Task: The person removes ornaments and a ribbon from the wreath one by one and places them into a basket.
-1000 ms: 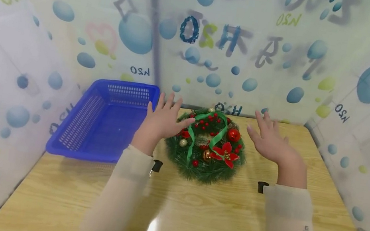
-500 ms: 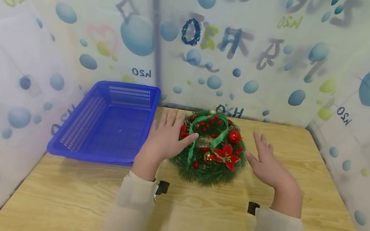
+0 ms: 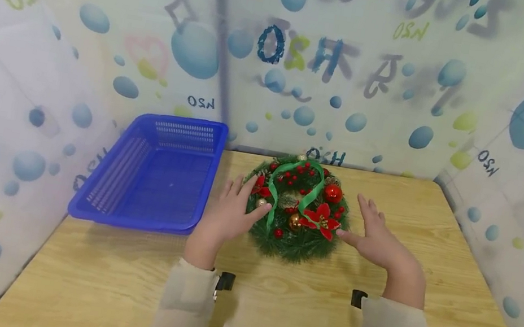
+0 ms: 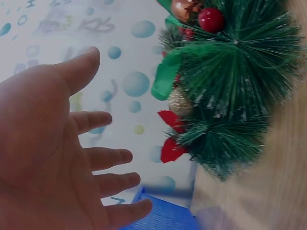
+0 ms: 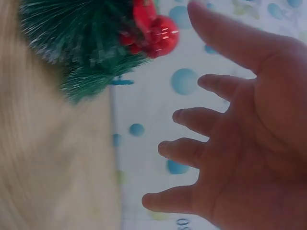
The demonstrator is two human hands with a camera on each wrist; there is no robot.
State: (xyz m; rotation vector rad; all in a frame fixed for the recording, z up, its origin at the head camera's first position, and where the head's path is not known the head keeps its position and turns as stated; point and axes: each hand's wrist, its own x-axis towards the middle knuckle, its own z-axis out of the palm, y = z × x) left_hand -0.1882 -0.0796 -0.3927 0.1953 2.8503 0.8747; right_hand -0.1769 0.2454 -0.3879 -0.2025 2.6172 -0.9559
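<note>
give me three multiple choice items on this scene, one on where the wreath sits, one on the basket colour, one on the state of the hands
1. Where does the wreath lie?
A. inside the basket
B. on the table, right of the basket
C. hung on the wall

2. What colour is the basket?
A. blue
B. red
C. white

3. How are the two hands?
A. both clenched in fists
B. both open, one on each side of the wreath
C. both gripping the basket rim

Answers:
1 B, the wreath rests flat on the wooden table, beside the basket's right wall.
2 A, its perforated walls and floor are blue all over.
3 B, the left hand and right hand have spread fingers flanking the wreath; both wrist views show open palms with a gap to the needles.
</note>
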